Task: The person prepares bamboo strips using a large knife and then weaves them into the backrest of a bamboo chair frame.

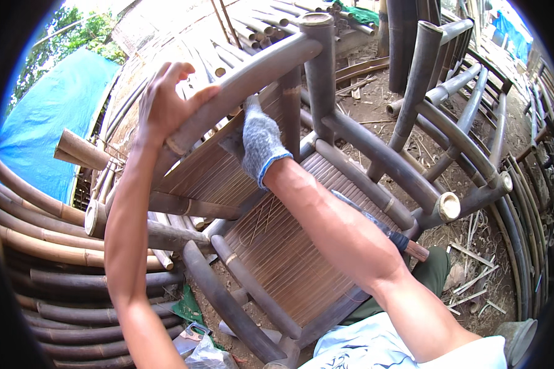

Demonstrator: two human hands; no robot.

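Here it is, front and centre: a dark brown bamboo armchair [271, 240] right before the worker, slatted seat nearest, backrest rising beyond. And the bare left hand [163, 104] is up at the near end of the thick, rounded top rail [252, 77], thumb laid against it, fingers raised and spread: a wide, loose hold, no clench. The right hand, in a grey knitted glove with a blue cuff [261, 144], is in under that rail at the brown slatted backrest panel [197, 166]; its fingers are partly hidden, so I can't tell whether they grip anything.

How would this one handle? Stiff in the frame, I'd say, bulky yet lighter than it looks if those poles are hollow. The polished-looking rail could slide under a bare palm; the knit should bite better. Thin slats look the fragile part, so take hold by the top rail or the stout armrest [381, 160]. And mind that long-bladed tool with a black-wrapped wooden handle [400, 240] lying across the chair's right side!
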